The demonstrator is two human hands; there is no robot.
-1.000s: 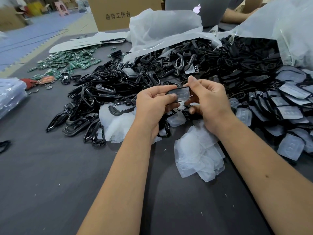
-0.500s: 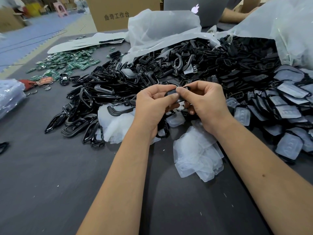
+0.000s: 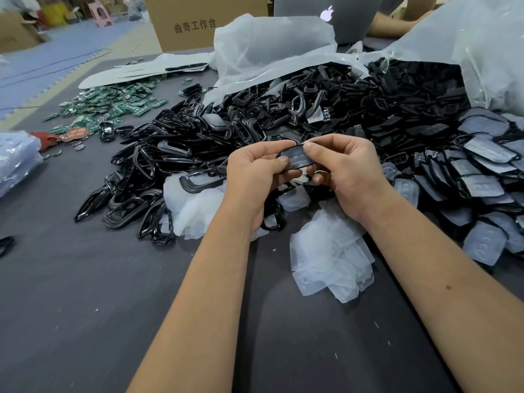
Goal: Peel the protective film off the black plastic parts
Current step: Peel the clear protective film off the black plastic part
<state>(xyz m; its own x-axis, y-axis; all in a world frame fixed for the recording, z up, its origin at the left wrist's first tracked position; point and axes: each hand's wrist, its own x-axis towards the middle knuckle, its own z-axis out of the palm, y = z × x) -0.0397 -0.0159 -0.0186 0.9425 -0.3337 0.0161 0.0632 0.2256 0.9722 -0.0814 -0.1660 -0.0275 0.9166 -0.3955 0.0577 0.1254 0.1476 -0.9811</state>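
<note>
A small black plastic part (image 3: 295, 159) with a cloudy film on its face is held up over the table between both hands. My left hand (image 3: 255, 174) grips its left end with curled fingers. My right hand (image 3: 346, 171) pinches its right edge, the thumb lying on the film. Behind them spreads a big heap of black frames (image 3: 198, 143). Film-covered parts (image 3: 482, 171) lie in rows at the right. Peeled films (image 3: 331, 256) are piled under my right wrist, with more films (image 3: 192, 205) to the left.
Green circuit boards (image 3: 113, 103) are scattered at the back left. Large clear bags (image 3: 272, 49) spill parts at the back, beside a cardboard box (image 3: 195, 21) and a laptop (image 3: 326, 15). Another clear bag (image 3: 17, 163) lies at the left edge. Grey mat (image 3: 113, 307) covers the table.
The part has turned so its filmed face shows more fully, and my right thumb has shifted onto its right edge. Both hands stay at about the same spot.
</note>
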